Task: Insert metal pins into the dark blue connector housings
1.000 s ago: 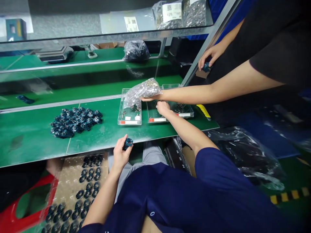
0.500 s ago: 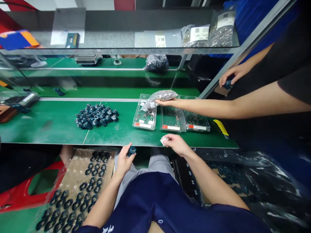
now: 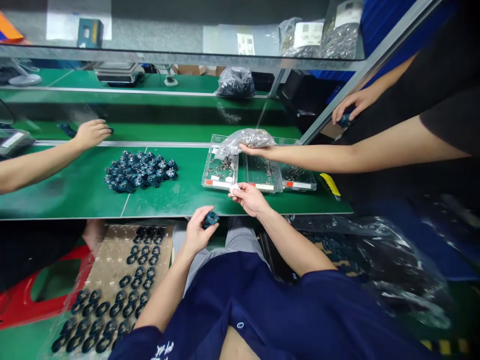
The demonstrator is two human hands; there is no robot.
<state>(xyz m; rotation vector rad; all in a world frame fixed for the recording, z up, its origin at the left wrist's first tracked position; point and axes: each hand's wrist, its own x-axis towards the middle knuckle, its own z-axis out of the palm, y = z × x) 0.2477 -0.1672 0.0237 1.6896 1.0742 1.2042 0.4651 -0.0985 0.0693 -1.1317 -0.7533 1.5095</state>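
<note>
My left hand (image 3: 197,235) is closed round a small dark blue round part (image 3: 210,219), held just below the front edge of the green bench (image 3: 165,197). My right hand (image 3: 248,197) pinches a small white piece (image 3: 234,189) just in front of the left clear tray (image 3: 220,172). Two more clear trays (image 3: 262,175) with small metal parts stand to its right. A pile of dark blue parts (image 3: 140,170) lies on the bench to the left.
A co-worker's arm from the right holds a clear bag of metal parts (image 3: 245,138) over the trays. Another person's hand (image 3: 90,133) reaches in from the left. A sheet of black rings (image 3: 120,290) lies by my left knee. Bags sit on the glass shelf (image 3: 187,52).
My right hand rose from the bench edge toward the left tray with the white piece. Another person's hand came into view at the left. My left hand barely moved.
</note>
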